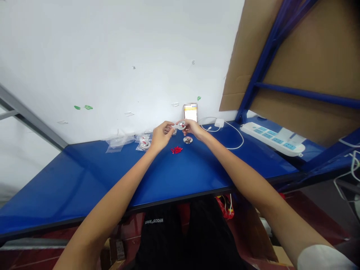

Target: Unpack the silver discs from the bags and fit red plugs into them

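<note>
"Left hand [162, 136]?"
"One; fingers are curling nearly together at the narrow end of a round silver tag [182, 125]. Whether they are gripping it, I cannot tell."
"Right hand [193, 128]?"
"One; thumb and fingers are pinching that tag, holding it above the blue table [194, 176]."
"Edges, room?"
"Red cords [176, 150] are lying just below the hands, a round disc [188, 140] beside them. Plastic bags [118, 143] are lying leftward; a white cable [241, 144] is curving rightward. Bare blue is stretching from cords to dark front edge [180, 200]."
</note>
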A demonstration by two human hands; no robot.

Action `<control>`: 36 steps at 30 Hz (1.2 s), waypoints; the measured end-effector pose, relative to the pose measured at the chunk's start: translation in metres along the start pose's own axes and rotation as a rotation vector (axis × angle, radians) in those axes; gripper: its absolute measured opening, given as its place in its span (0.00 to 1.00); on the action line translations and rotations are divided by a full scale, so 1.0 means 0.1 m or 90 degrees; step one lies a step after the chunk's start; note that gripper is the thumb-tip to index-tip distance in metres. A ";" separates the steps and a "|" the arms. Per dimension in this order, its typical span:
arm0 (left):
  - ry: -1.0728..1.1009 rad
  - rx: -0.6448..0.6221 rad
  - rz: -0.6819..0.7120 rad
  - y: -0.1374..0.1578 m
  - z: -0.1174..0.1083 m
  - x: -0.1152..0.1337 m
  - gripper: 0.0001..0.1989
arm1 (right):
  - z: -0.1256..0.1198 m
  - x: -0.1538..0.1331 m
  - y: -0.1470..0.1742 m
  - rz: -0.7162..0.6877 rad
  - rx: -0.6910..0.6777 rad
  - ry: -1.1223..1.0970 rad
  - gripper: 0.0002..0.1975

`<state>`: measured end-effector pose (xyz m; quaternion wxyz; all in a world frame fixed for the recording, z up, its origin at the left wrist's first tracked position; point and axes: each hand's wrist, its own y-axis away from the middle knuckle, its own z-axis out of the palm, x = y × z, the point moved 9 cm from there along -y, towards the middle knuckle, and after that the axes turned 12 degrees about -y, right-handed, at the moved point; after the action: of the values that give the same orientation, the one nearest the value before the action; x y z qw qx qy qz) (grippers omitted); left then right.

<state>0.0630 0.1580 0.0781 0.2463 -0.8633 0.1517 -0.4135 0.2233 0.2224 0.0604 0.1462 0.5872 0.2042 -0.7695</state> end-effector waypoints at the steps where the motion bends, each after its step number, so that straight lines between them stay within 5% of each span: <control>1: 0.009 0.007 0.008 0.00 -0.01 0.04 0.14 | 0.03 0.02 0.00 -0.001 -0.007 0.007 0.14; 8: -0.114 -0.007 0.083 0.01 0.00 0.12 0.11 | 0.31 0.06 0.09 -0.004 -0.147 0.024 0.10; 16: -0.127 0.023 0.089 0.01 -0.09 0.13 0.07 | 0.39 0.00 0.18 0.004 -0.211 0.049 0.18; 22: -0.106 0.021 0.079 0.02 -0.09 0.16 0.06 | 0.49 -0.13 0.28 -0.074 -0.267 0.157 0.22; 36: 0.100 0.021 -0.114 -0.01 -0.06 -0.03 0.08 | 0.28 -0.19 0.21 -0.071 -0.214 0.172 0.28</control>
<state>0.0559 0.1583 0.0797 0.2097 -0.8342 0.0865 -0.5027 0.2144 0.1902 0.0821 0.1707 0.6399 0.3794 -0.6461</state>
